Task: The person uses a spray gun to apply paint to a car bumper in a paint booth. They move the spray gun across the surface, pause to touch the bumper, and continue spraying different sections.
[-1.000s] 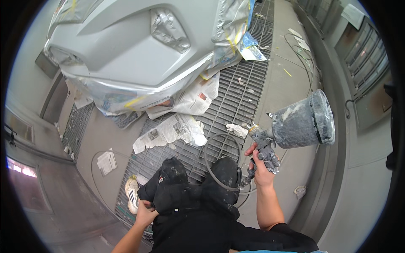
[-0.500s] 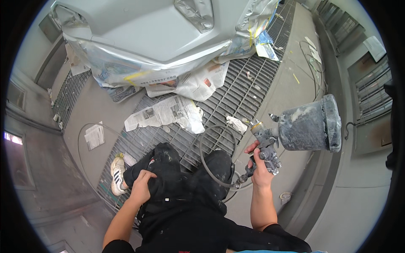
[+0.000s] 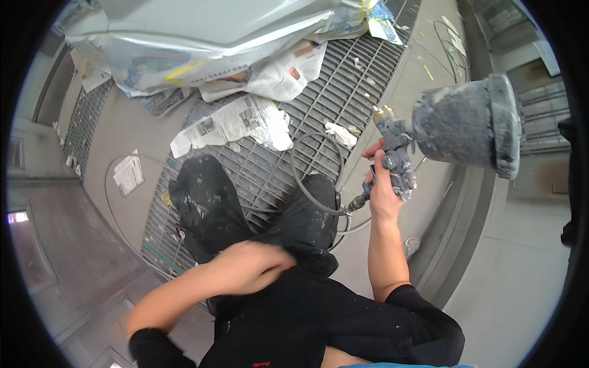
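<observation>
My right hand (image 3: pixel 385 184) is wrapped round the handle of a paint spray gun (image 3: pixel 399 156), held out to the right. Its big grey, paint-crusted cup (image 3: pixel 463 126) tilts sideways to the right, and the yellowish nozzle end points up and away. A grey air hose (image 3: pixel 304 190) joins the handle's lower end and loops over the floor grating. Across my lap lies my left hand (image 3: pixel 257 267), beside the hem of my black shirt (image 3: pixel 270 325) and the top of my black trousers (image 3: pixel 215 208). Motion blurs its fingers, so I cannot see whether they hold cloth.
Ahead stands a grey car body panel (image 3: pixel 202 30), its lower edge masked with plastic film (image 3: pixel 165 67) and newspaper. Loose newspaper (image 3: pixel 227 126) and a crumpled white scrap (image 3: pixel 340 135) lie on the metal grating (image 3: pixel 343 80). Another hose (image 3: pixel 451 49) runs along the right wall.
My left hand has gone from my left thigh to my waist. The spray gun in my right hand sits higher in view, and the car panel has shifted upward.
</observation>
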A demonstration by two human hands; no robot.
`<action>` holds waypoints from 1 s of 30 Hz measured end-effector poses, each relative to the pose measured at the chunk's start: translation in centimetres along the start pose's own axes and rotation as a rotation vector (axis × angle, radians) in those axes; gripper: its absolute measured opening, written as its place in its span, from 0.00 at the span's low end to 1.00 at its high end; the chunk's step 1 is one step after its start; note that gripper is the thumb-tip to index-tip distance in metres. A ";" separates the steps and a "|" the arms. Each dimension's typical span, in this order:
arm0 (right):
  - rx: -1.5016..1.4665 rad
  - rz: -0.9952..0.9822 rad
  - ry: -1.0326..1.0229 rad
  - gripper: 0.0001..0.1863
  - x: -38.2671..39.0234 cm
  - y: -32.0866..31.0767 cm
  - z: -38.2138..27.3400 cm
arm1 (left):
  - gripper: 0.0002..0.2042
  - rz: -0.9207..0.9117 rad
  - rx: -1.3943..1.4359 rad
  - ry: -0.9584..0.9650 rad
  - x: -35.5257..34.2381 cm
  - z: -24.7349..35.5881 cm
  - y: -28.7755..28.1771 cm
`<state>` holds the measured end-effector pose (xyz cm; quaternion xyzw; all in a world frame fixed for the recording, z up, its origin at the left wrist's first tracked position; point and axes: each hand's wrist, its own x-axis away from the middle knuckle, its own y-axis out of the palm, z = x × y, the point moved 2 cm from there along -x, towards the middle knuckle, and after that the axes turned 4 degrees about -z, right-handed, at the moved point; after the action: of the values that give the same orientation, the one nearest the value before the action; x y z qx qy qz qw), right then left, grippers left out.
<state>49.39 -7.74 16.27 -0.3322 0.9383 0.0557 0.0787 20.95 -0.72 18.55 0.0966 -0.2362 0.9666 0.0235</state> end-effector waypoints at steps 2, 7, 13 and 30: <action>0.042 0.024 -0.075 0.08 0.6 1.8 -0.3 | 0.13 0.150 0.858 -0.133 -5.5 1.6 0.8; 0.322 0.332 -0.180 0.05 4.6 3.7 0.7 | 0.22 -0.016 1.538 -0.038 -11.5 4.2 3.3; 0.546 0.606 -0.477 0.06 7.1 3.2 -0.3 | 0.16 0.150 1.578 -0.046 -9.7 4.9 5.6; 0.772 0.871 -0.344 0.06 7.8 6.7 0.2 | 0.16 -0.188 1.611 -0.007 -7.9 1.0 1.9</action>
<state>39.20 -7.35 14.96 0.1488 0.9141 -0.2087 0.3141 28.71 -2.82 16.98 0.1061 0.5415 0.8336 0.0270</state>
